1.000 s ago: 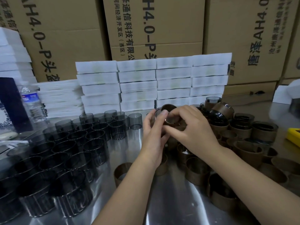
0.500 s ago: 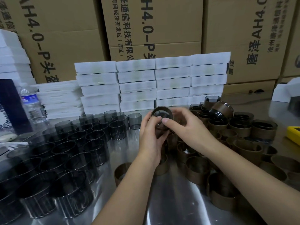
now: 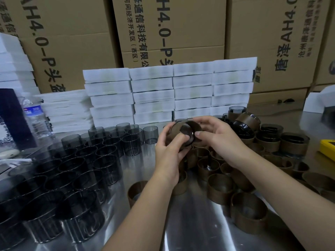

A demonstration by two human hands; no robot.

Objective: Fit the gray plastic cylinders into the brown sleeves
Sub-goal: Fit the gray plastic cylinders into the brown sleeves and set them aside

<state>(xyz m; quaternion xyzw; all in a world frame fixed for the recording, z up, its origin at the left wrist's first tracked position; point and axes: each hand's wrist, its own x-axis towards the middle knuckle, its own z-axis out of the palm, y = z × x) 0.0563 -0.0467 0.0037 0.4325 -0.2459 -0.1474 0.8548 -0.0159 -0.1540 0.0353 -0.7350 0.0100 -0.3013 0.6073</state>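
Both hands hold one piece above the table's middle: a gray plastic cylinder (image 3: 185, 131) partly inside a brown sleeve (image 3: 196, 126), tilted with its opening toward me. My left hand (image 3: 169, 154) grips it from the left and below, thumb on the cylinder's rim. My right hand (image 3: 215, 138) curls round the sleeve from the right, thumb at its near edge. Several loose gray cylinders (image 3: 72, 171) stand upright on the left. Several empty brown sleeves (image 3: 220, 189) lie to the right and beneath my hands.
A pile of sleeved cylinders (image 3: 253, 131) sits at the back right. White flat boxes (image 3: 172, 91) are stacked behind, cardboard cartons (image 3: 172, 29) behind those. A water bottle (image 3: 35, 116) stands far left. A yellow object (image 3: 328, 149) lies at the right edge of the steel table (image 3: 190, 223).
The held piece has risen slightly and tilted so its opening faces me more. The brown sleeve now shows round the cylinder, and my right fingers have spread over its top.
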